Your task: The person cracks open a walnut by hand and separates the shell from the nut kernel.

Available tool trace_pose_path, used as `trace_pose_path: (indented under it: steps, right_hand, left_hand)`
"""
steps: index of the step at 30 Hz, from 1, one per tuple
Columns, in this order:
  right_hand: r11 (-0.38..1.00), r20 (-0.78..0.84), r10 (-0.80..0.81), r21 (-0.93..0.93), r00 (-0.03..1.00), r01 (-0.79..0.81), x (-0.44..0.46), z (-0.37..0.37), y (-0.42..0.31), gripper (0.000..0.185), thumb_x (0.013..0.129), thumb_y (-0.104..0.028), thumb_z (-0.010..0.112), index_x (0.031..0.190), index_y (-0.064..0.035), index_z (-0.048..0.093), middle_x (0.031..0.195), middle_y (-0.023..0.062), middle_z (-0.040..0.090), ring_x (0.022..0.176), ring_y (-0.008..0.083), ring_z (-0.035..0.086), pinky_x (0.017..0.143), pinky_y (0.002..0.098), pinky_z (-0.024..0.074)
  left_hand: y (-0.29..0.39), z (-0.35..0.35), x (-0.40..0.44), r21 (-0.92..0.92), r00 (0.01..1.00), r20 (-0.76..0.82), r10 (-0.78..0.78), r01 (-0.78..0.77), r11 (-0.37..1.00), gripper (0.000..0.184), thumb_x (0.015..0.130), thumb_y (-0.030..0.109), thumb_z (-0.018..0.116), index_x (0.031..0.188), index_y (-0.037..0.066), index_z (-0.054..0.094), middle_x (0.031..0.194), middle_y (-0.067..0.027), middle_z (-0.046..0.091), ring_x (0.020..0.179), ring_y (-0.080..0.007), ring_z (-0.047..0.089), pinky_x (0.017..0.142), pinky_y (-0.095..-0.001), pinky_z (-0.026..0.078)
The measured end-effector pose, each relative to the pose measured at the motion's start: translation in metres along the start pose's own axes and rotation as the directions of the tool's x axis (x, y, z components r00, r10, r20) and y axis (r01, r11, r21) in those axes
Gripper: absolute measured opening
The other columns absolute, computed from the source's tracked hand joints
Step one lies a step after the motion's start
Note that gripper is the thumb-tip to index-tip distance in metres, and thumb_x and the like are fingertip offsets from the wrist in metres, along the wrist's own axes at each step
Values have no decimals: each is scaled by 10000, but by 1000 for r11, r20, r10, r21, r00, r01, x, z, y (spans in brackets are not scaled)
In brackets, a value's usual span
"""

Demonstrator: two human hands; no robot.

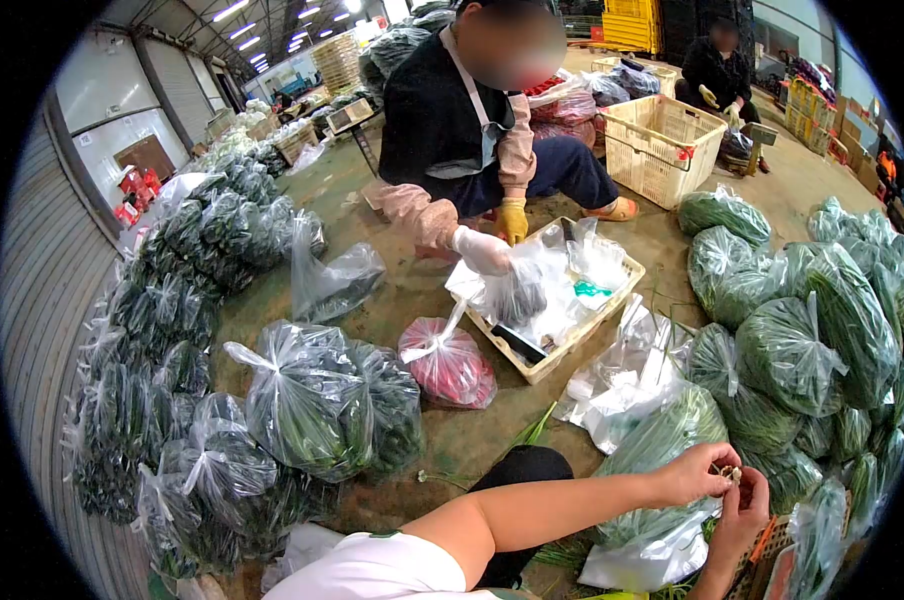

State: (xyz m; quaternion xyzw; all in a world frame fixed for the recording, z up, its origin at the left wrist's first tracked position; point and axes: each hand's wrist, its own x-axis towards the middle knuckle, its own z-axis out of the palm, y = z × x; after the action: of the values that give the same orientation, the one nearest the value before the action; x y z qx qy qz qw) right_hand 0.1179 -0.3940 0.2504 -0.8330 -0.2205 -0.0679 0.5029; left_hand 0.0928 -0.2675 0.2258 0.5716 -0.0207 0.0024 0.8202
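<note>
My left hand [694, 473] reaches across to the lower right, fingers bent in a pinch. Close against it is my right hand [742, 512], thumb and fingers also closed. Between the fingertips is a small pale, stringy thing [727, 473], too small to name. Under my left hand lies a large clear bag of long green stalks [662, 450], its white plastic end [647, 560] spread below. An orange-brown basket [757, 550] is partly hidden beside my right hand, next to another clear plastic bag [817, 535].
Opposite me a person [452, 130] in gloves handles a bag above a shallow cream crate [542, 370]. Bagged greens are piled at right [787, 355] and left [187, 260]. A red-filled bag [447, 365] lies mid-floor. A tall cream crate [662, 150] and another seated person [717, 75] are farther back.
</note>
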Motion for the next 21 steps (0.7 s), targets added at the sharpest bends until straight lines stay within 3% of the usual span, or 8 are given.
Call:
trace_pose_path:
  steps: [1,4,9,15,17,19,21]
  right_hand:
    - [1000,6,24,17,1000,-25,-1,0,2,181,725,11,503,904,36,513,804,105,527,699,185,521,606,274,421]
    - [998,14,56,4,998,-56,-1,0,-4,184,735,7,498,915,45,511,818,117,533,718,197,531,618,283,428]
    - [993,18,113,-16,993,-113,-1,-2,-1,184,764,-3,480,937,51,509,849,135,539,746,215,541,637,299,440]
    - [999,30,36,-36,999,-35,0,-1,3,176,801,-12,438,954,57,493,875,151,541,762,226,546,659,299,442]
    - [999,19,32,-11,999,-32,0,0,10,172,811,-17,428,953,57,491,871,141,541,765,208,543,656,289,443]
    - [998,58,67,-1,996,-68,2,-2,9,162,841,-25,401,965,50,474,854,85,518,722,121,515,622,231,432]
    - [996,61,81,30,995,-83,2,-3,9,166,847,-35,403,971,49,475,858,83,518,724,120,514,625,227,430]
  left_hand:
    - [1,0,-1,-91,999,29,-30,33,995,293,742,39,542,1021,-3,461,939,-49,514,831,-99,491,729,-248,442]
    - [3,1,-1,-132,998,43,-35,40,991,278,746,12,511,1020,-7,469,935,-49,519,812,-84,493,693,-228,454]
    - [0,1,0,-40,1000,-12,-6,5,999,268,743,11,495,1008,-22,488,869,-47,536,740,-86,499,651,-229,448]
    - [9,2,-3,-12,999,-39,-4,3,1000,270,732,13,476,997,-30,501,841,-46,545,703,-85,498,626,-225,440]
    - [8,3,-2,-96,999,-27,-22,19,995,273,728,13,472,996,-31,502,844,-44,547,700,-79,498,624,-227,447]
    - [8,3,-2,-83,999,-33,-32,29,996,268,729,13,474,991,-32,505,846,-43,547,704,-79,500,624,-227,450]
    - [8,2,-2,-67,998,-41,-42,39,997,263,730,12,476,987,-34,508,848,-42,547,708,-79,502,625,-227,454]
